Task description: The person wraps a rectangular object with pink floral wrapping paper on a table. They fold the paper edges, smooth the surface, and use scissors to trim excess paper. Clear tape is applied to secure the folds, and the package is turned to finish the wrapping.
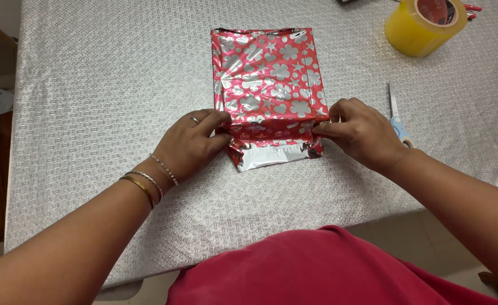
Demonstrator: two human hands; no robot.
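Note:
A flat parcel wrapped in shiny red paper with silver flowers and hearts [270,79] lies on the silver table [107,79]. At its near end a flap [271,155] hangs open, showing the silver underside of the paper. My left hand [192,144] pinches the paper at the near left corner. My right hand [359,131] pinches the fold at the near right corner. Both hands press the paper in against the parcel's end.
A roll of yellowish clear tape [424,24] stands at the far right. Scissors with light blue handles [397,116] lie just right of my right hand. Red pens [471,9] show at the top right corner. The table's near edge runs close to my body.

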